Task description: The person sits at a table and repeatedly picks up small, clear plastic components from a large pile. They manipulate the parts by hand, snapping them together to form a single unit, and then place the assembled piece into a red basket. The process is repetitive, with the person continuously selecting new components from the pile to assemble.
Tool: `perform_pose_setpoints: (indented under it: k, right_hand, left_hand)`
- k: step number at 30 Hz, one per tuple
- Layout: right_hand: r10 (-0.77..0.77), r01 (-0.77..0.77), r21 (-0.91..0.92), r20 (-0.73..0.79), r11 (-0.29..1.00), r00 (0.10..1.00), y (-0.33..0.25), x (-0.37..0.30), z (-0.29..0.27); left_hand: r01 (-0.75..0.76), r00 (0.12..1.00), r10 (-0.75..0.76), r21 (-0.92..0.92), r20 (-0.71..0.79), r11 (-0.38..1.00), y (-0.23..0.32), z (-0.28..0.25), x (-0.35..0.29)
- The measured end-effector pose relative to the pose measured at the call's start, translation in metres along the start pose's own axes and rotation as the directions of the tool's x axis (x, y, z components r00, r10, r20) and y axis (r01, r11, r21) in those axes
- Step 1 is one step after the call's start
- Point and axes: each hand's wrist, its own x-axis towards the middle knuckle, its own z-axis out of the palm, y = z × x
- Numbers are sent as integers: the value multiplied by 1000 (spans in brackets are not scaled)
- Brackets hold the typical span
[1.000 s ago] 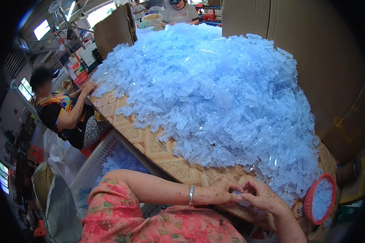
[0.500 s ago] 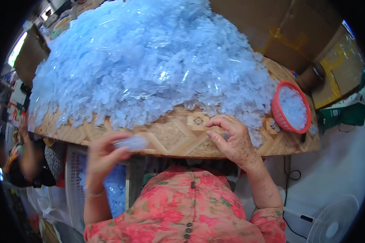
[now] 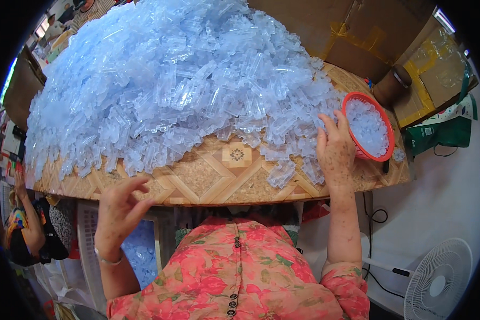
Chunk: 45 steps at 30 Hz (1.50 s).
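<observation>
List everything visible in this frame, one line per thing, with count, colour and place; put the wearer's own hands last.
clear plastic pieces: one huge heap, pale blue, across the table
table: one, tan patterned top, centre
basket: one, red rim, holding pale pieces, table's right end
crate: one, white, under the left hand
cardboard boxes: several, brown, behind the table
fan: one, white, lower right
another person: one, far left
left hand: open, empty, over the crate
right hand: on the heap's edge beside the basket
</observation>
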Motion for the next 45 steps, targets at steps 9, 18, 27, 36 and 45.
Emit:
perform_pose_setpoints:
  k: [9,18,27,36,45]
  right_hand:
    - [73,-36,-188,193,982,979,-3,24,11]
    - [50,-47,500,9,865,999,-29,-2,-18]
    - [-52,-309,821,378,480,924,-69,-38,-14]
    - [47,-314,852,325,418,945,-69,-44,-11]
    - [93,-404,837,399,370,912,-62,-47,-6]
  left_hand:
    - [-327,929,365,-334,56,884,75,77,80]
    - [-183,935,327,-605,136,775,79,117,89]
    - [161,907,274,-866,319,474,72,148,99]
    - [330,912,166,-911,376,247,73,157,95]
    - [430,865,208,-889,456,159,73,157,99]
